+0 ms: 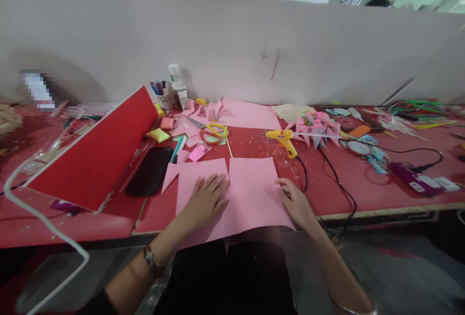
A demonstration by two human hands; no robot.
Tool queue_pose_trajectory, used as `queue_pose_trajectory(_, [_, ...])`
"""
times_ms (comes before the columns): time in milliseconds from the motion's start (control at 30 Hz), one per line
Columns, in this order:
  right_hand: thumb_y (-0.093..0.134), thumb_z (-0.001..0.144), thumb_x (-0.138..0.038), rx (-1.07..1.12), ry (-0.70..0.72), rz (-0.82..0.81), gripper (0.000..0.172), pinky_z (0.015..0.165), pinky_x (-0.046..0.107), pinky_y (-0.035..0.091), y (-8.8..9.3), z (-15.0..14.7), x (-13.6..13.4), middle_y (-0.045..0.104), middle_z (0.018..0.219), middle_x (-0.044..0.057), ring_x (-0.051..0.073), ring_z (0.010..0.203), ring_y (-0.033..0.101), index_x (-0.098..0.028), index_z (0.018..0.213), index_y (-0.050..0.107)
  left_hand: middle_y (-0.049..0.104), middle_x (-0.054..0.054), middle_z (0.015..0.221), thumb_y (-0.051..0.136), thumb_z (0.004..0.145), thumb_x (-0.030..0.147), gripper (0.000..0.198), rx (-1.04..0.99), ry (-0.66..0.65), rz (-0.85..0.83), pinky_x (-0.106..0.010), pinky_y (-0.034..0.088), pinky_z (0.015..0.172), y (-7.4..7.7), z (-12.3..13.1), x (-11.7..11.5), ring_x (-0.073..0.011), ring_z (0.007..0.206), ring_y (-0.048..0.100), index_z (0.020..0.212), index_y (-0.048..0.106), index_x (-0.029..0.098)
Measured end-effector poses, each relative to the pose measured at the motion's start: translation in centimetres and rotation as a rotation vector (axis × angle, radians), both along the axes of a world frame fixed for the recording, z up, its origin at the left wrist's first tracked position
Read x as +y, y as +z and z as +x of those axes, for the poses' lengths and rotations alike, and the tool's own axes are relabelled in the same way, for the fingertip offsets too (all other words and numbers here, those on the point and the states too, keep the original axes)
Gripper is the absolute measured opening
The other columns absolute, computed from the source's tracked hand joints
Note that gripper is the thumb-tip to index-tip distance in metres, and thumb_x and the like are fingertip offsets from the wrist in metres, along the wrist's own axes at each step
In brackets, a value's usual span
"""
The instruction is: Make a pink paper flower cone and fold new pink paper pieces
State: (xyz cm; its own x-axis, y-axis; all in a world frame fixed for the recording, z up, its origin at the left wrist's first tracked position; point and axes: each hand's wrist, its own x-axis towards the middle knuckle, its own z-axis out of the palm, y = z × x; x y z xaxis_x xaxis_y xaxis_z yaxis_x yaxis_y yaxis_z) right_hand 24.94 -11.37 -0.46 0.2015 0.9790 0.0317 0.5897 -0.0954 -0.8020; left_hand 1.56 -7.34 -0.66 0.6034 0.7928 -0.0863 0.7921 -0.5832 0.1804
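A large pink paper sheet (250,194) lies on the red table (363,194) right in front of me, hanging a little over the front edge. My left hand (207,198) lies flat on its left half, fingers stretched out and spread. My right hand (294,201) rests at the sheet's right edge with its fingers curled and pinching the paper's border. A second pink sheet (250,114) lies farther back.
A yellow glue gun (283,139) with a black cord lies right of centre. Scissors (212,133), pink scraps, markers and a glue bottle (175,75) stand behind. A red board (98,152) leans at left beside a black phone (149,170). Pink paper cones (316,126) sit at right.
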Motion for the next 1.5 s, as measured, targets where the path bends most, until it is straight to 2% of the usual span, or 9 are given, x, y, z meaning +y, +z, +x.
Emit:
queue_pose_trajectory(133, [0.043, 0.063, -0.039, 0.168, 0.028, -0.116, 0.035, 0.051, 0.026, 0.038, 0.7, 0.3, -0.2, 0.054, 0.056, -0.002, 0.015, 0.053, 0.052, -0.018, 0.090, 0.043, 0.021, -0.010, 0.139, 0.030, 0.083, 0.039, 0.053, 0.016, 0.053, -0.033, -0.061, 0.015, 0.094, 0.2, 0.4, -0.8, -0.0293, 0.127, 0.015, 0.131, 0.024, 0.018])
queue_pose_trajectory(233, [0.046, 0.061, -0.040, 0.242, 0.031, -0.190, 0.041, 0.049, 0.025, 0.038, 1.0, 0.3, -0.9, 0.057, 0.057, -0.002, 0.016, 0.054, 0.054, -0.017, 0.095, 0.041, 0.019, -0.012, 0.140, 0.034, 0.081, 0.042, 0.058, 0.023, 0.063, -0.052, -0.063, 0.014, 0.093, 0.3, 0.7, -0.9, -0.0317, 0.127, 0.013, 0.132, 0.023, 0.017])
queue_pose_trajectory(367, [0.044, 0.065, -0.039, 0.132, 0.012, -0.153, 0.033, 0.050, 0.025, 0.038, 0.7, 0.1, -1.9, 0.057, 0.056, -0.001, 0.015, 0.054, 0.054, -0.017, 0.090, 0.045, 0.017, -0.010, 0.140, 0.033, 0.081, 0.045, 0.055, 0.017, 0.062, -0.049, -0.063, 0.013, 0.093, 0.1, 0.7, -0.8, -0.0313, 0.127, 0.013, 0.131, 0.025, 0.023])
queue_pose_trajectory(567, [0.042, 0.070, -0.037, -0.066, 0.053, -0.043, 0.022, 0.062, 0.029, 0.041, 0.2, 0.5, -2.3, 0.059, 0.064, 0.002, 0.018, 0.065, 0.056, -0.019, 0.079, 0.050, 0.017, -0.010, 0.141, 0.031, 0.082, 0.047, 0.054, 0.017, 0.051, -0.028, -0.063, 0.014, 0.092, -0.2, 0.5, -0.7, -0.0313, 0.127, 0.013, 0.131, 0.025, 0.025])
queue_pose_trajectory(967, [0.041, 0.072, -0.034, -0.191, 0.081, -0.028, 0.022, 0.065, 0.030, 0.042, 0.2, 1.9, -3.3, 0.062, 0.071, 0.005, 0.019, 0.069, 0.056, -0.019, 0.071, 0.057, 0.017, -0.010, 0.141, 0.033, 0.081, 0.043, 0.054, 0.022, 0.052, -0.030, -0.062, 0.015, 0.092, 0.0, 0.6, -0.8, -0.0318, 0.127, 0.014, 0.131, 0.024, 0.024])
queue_pose_trajectory(1300, [0.041, 0.071, -0.034, -0.254, 0.099, 0.002, 0.021, 0.063, 0.030, 0.042, 1.1, 2.6, -3.8, 0.065, 0.068, 0.004, 0.018, 0.062, 0.056, -0.021, 0.067, 0.058, 0.018, -0.010, 0.140, 0.033, 0.081, 0.042, 0.053, 0.006, 0.060, -0.027, -0.062, 0.013, 0.092, 0.1, 0.6, -0.9, -0.0307, 0.127, 0.014, 0.130, 0.026, 0.024])
queue_pose_trajectory(1500, [0.040, 0.069, -0.033, -0.252, 0.131, -0.027, 0.020, 0.059, 0.029, 0.045, 2.3, 2.3, -4.2, 0.065, 0.064, 0.003, 0.019, 0.060, 0.058, -0.022, 0.064, 0.056, 0.018, -0.010, 0.140, 0.033, 0.081, 0.043, 0.053, 0.006, 0.060, -0.027, -0.062, 0.013, 0.093, 0.0, 0.6, -0.9, -0.0307, 0.127, 0.014, 0.130, 0.025, 0.025])
